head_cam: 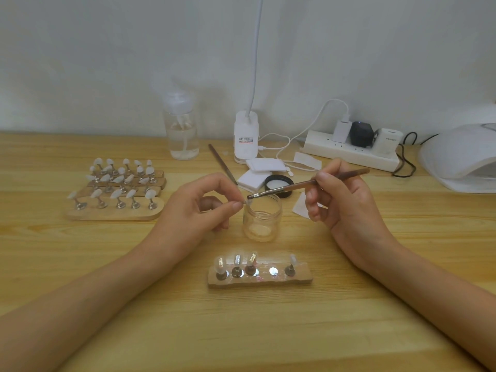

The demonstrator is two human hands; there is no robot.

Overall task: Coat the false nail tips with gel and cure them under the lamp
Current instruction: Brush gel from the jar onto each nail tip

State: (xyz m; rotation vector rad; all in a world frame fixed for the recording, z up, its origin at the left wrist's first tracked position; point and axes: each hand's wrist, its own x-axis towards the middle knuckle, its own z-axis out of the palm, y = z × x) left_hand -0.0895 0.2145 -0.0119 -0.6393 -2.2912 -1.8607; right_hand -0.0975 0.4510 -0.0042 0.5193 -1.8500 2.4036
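Note:
My left hand (204,208) pinches a small nail tip on its stand (244,202) over the rim of a clear glass jar (262,220). My right hand (338,194) holds a brown brush (308,184), and its bristles touch that nail tip. In front of me lies a wooden holder (259,278) with three shiny coated tips at its left, a bare magnet spot, and one tip at its right. The white curing lamp (461,159) stands at the far right edge.
Several wooden holders with many white nail tips (118,187) sit at the left. Behind the jar are a black lid (278,185), white pads (259,170), a second brush (222,163), a pump bottle (182,130), a desk lamp base (245,135) and a power strip (349,150).

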